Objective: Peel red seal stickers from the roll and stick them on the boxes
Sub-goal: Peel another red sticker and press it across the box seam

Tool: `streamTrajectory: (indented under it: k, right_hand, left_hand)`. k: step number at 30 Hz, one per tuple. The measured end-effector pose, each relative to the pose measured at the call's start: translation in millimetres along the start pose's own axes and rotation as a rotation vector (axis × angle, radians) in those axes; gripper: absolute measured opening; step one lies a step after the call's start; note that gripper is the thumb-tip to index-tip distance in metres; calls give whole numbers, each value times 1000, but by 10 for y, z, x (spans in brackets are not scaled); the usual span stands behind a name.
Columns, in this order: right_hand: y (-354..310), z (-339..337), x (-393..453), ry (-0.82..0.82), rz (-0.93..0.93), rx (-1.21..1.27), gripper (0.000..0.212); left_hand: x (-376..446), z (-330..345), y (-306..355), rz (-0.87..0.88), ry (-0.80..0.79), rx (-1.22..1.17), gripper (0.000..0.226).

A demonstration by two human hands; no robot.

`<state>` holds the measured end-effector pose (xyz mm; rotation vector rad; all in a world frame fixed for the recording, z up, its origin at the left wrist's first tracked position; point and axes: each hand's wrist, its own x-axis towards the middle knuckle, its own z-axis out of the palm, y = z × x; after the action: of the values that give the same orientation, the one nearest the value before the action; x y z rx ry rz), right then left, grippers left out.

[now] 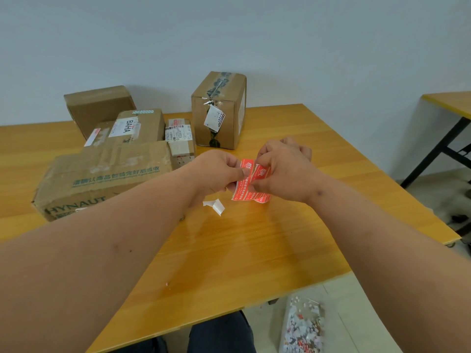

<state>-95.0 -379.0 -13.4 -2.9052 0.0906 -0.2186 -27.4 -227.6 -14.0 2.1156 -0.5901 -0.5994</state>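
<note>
Above the middle of the wooden table [254, 250], my left hand [216, 171] pinches a strip of red seal stickers [242, 184] with white print. My right hand [283, 171] pinches one red sticker [262, 171] at the strip's right side, its corner lifted off. Several cardboard boxes stand behind: a large flat one printed HYNAUT [102, 177] at the left, a BAHA-labelled box [137, 126], a plain one [99, 105] at the back, a small labelled box [179, 136], and an upright taped box [219, 110].
Torn white backing scraps [215, 205] lie on the table just below my hands. A clear bag of paper scraps [303, 324] sits on the floor at the lower right. A second table [448, 100] stands at the far right.
</note>
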Motion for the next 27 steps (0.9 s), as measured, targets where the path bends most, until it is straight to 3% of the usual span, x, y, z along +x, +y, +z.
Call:
streamTrajectory:
  k: [5,9,27]
  right_hand:
    - [23,-20,31,-19,43,32,14]
    - [22,-19,27,-21,33,24,16]
    - [-10,-19,27,6,18,-11,23]
  left_hand:
    - [-22,-16,3,17,-20,13,21]
    - [-29,-14,-1,13,-33,60,5]
    - [3,5,-21,-11,-15,2,16]
